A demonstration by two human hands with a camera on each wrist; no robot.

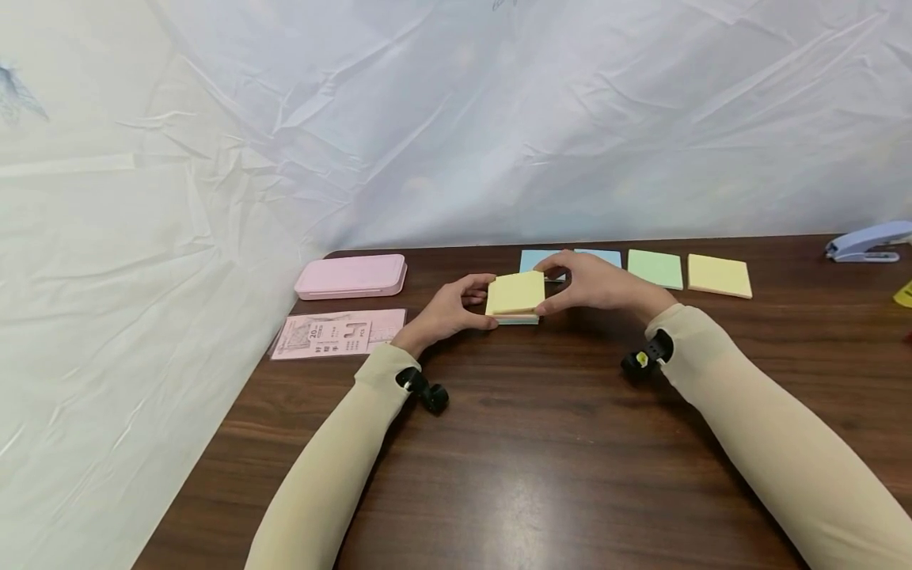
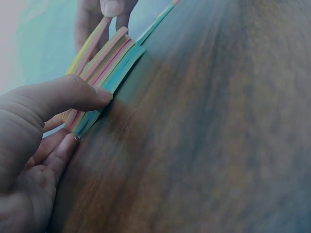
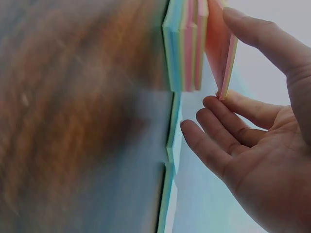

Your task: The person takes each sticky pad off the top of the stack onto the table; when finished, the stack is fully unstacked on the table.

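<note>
From the head view, the left hand (image 1: 447,311) and right hand (image 1: 594,283) pinch a stack of pastel sticky-note pads, yellow on top (image 1: 515,296), at mid dark wooden worktop (image 1: 541,443); stacking seems in hand, squaring the edges likely next. The left wrist view shows the thumb pressing the stack's edge (image 2: 99,73). The right wrist view shows fingers (image 3: 228,104) lifting the top pad. Creased white sheeting (image 1: 456,119) hangs behind.
</note>
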